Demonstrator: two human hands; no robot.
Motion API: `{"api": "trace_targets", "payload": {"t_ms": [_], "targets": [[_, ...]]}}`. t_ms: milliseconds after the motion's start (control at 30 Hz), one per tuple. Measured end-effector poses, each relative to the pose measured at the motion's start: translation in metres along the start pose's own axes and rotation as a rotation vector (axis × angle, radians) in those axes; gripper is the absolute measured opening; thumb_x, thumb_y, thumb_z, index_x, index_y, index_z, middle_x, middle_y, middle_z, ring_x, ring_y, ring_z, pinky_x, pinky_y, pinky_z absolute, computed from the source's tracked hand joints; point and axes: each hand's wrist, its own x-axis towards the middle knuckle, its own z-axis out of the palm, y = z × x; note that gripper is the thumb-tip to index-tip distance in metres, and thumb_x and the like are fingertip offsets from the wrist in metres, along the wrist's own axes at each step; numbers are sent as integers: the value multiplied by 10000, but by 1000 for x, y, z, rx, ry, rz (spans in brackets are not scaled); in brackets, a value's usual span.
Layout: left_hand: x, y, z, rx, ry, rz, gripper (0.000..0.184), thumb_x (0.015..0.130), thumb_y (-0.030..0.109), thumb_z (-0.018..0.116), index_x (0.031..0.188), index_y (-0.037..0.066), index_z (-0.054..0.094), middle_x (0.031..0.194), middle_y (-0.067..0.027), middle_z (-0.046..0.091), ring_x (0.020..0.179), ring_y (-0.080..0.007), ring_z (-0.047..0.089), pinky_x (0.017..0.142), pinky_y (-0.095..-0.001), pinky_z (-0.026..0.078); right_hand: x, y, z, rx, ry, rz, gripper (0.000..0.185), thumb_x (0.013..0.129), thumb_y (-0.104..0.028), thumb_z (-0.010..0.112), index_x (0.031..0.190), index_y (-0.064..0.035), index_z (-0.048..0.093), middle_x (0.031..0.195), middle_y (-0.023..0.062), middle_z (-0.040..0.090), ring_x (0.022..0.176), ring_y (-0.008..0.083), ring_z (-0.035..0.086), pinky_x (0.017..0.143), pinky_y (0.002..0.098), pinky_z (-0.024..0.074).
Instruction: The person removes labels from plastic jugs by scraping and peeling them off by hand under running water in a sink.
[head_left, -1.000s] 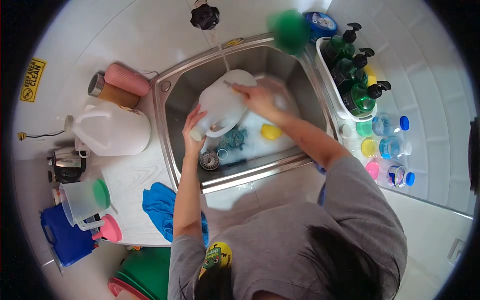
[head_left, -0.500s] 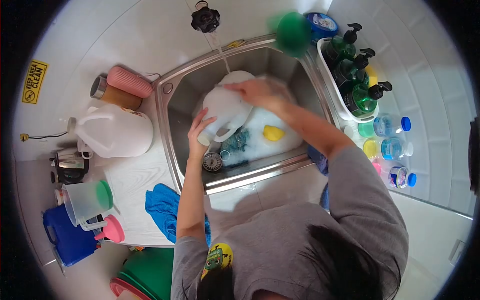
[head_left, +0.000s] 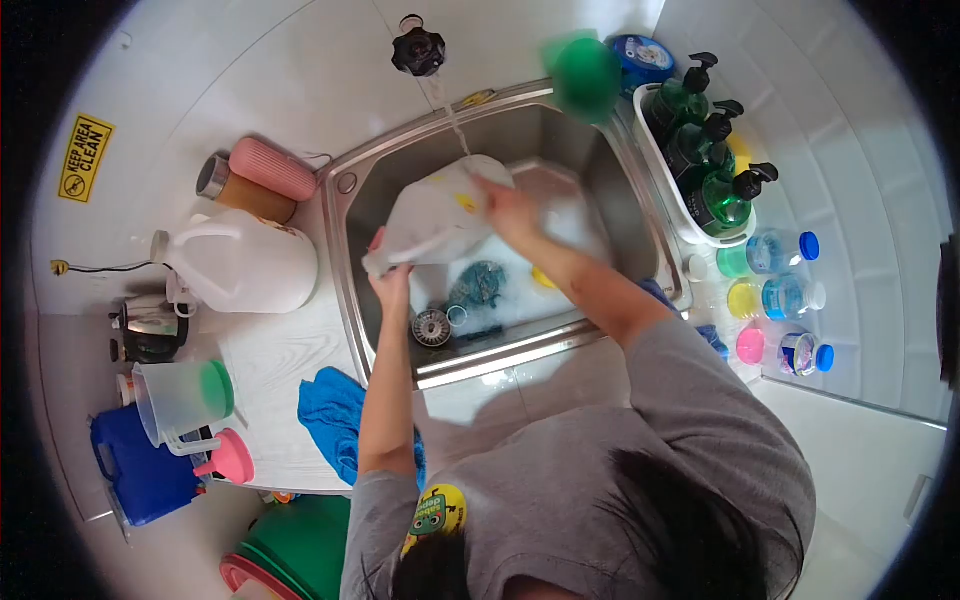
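A white plastic jug (head_left: 430,215) lies tilted over the sink (head_left: 580,130), under a stream of water from the tap (head_left: 418,48). My left hand (head_left: 388,280) is closed round the jug's neck at its lower left. On the jug's upper right side rests my right hand (head_left: 508,208), blurred, its fingers against yellow marks; whether it holds anything is hidden. Below the jug, suds (head_left: 530,300) surround a teal scrubbing mesh (head_left: 482,284). A yellow thing (head_left: 542,277) shows partly beside my right forearm. The metal strainer (head_left: 432,327) is near the sink's front left.
Another white jug (head_left: 245,262) stands left of the sink, near a pink bottle (head_left: 273,168). A blue cloth (head_left: 335,420) hangs at the counter's front edge. To the right are a white basket (head_left: 660,165) of green pump bottles and several small bottles.
The jug has turned, showing yellow marks on its side, and its handle now faces differently. My left hand has shifted on the neck. My right hand has moved slightly down along the jug.
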Motion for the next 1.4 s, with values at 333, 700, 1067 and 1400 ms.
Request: {"api": "trace_targets", "payload": {"t_ms": [333,700,1067,1400], "targets": [[22,17,18,-57,254,-331,456,700,286,704,1058,36,570,947,-132,604,708,-207,597,539,-254,498,9,89,-4,-17,-94,513,352,804,-311,474,1144,-259,546,923,102,627,708,337,584,630,454,461],[81,95,144,498,-261,158,471,631,359,728,922,13,594,825,-122,634,721,-242,603,633,-317,463,148,-61,-232,589,177,-330,424,780,-245,594,1181,-129,519,964,91,587,766,203,571,673,297,465],[97,66,156,701,-391,393,500,606,348,754,925,-6,600,813,-131,640,694,-227,605,616,-304,469,166,-74,-229,41,76,-727,341,706,-242,584,1025,-122,574,885,115,596,702,301,575,664,378,481],[102,76,126,264,-317,221,443,640,288,738,947,-1,598,882,-98,642,754,-203,604,684,-272,469,164,-78,-238,32,-31,-687,337,688,-142,561,1025,-141,574,885,58,632,716,271,572,685,344,471]]}}
